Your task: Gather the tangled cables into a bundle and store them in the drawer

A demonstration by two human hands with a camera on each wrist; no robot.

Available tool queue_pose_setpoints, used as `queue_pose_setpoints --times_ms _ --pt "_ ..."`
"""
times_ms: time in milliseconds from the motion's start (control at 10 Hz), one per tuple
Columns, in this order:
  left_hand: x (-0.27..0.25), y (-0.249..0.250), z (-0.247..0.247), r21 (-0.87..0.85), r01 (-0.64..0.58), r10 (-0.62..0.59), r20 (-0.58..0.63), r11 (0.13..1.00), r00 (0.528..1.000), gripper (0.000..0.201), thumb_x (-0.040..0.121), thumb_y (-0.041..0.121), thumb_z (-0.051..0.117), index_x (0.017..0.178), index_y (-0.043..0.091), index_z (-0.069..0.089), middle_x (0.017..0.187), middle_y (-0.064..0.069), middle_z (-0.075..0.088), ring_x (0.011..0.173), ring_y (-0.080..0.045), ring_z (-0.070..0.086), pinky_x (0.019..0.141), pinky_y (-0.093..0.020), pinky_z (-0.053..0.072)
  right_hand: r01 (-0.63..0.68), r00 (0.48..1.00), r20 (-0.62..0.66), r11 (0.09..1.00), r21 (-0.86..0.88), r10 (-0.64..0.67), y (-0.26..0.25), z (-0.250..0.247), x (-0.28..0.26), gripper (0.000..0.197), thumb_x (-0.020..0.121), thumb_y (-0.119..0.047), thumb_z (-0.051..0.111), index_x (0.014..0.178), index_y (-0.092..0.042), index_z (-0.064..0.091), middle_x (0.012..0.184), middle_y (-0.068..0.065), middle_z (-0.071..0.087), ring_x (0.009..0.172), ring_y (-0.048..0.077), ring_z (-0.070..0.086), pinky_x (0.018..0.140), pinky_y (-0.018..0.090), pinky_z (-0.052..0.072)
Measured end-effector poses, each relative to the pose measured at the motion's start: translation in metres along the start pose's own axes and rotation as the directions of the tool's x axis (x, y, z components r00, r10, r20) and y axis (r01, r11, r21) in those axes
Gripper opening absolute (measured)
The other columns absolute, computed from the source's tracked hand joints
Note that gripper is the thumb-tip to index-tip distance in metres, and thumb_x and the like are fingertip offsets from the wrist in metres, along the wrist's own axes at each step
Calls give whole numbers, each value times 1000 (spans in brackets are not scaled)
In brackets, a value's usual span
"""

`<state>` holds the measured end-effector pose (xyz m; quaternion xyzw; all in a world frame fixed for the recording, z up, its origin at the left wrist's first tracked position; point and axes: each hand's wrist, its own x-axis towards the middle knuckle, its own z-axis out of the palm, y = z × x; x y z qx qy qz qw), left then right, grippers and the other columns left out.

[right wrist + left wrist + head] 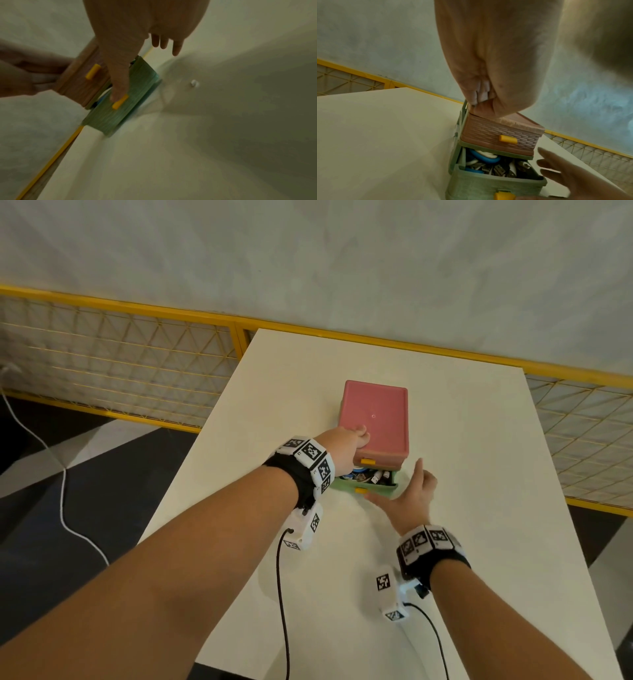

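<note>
A small drawer unit with a pink top (pixel 375 416) stands on the white table (pixel 479 508). Its green lower drawer (pixel 378 491) is pulled partly out. White, blue and dark cables (pixel 371 475) lie bundled inside it, seen in the left wrist view as cables (pixel 488 162) under the pink upper drawer (pixel 496 135). My left hand (pixel 349 445) grips the unit's near left corner, thumb on top. My right hand (pixel 407 494) is spread open in front of the green drawer (pixel 116 116), its thumb against the front by the yellow handle (pixel 120 101).
A yellow mesh fence (pixel 120 364) runs behind and beside the table. A white cable (pixel 61 491) trails on the dark floor at the left. Black leads from the wrist cameras hang over the table's near edge.
</note>
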<state>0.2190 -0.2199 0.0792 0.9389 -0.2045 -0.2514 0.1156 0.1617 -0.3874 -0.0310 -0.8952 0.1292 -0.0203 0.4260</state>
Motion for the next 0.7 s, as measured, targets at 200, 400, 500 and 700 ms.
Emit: queue_pose_setpoints --times_ms 200,400,500,700 --pt "1 -2 1 -58 -4 3 -18 998 1000 78 87 -14 43 155 13 16 164 -2 4 150 -21 14 121 -32 15 -99 995 26 995 -31 100 -3 13 33 100 43 -43 92 126 -13 46 127 9 39 121 26 39 103 37 38" --pt "2 -4 3 -40 -21 20 -29 999 999 74 89 -10 42 155 11 15 164 -5 4 150 -23 13 121 -34 14 -276 961 11 961 4 276 -16 16 48 89 44 -44 91 117 -16 47 117 7 41 112 29 46 91 39 43" --pt "4 -4 4 -24 -31 30 -41 999 999 72 90 -9 42 155 11 18 164 -5 7 150 -22 14 121 -32 13 -235 972 26 972 -14 235 -12 15 47 90 48 -45 89 119 -14 45 118 9 42 113 30 45 92 41 42" --pt "-2 -5 2 -262 -23 -11 -125 965 992 71 90 -13 37 153 16 25 163 3 12 149 -16 15 120 -24 10 -135 990 34 990 32 134 -11 7 36 76 63 -28 85 125 -9 45 121 14 46 110 32 49 92 41 44"
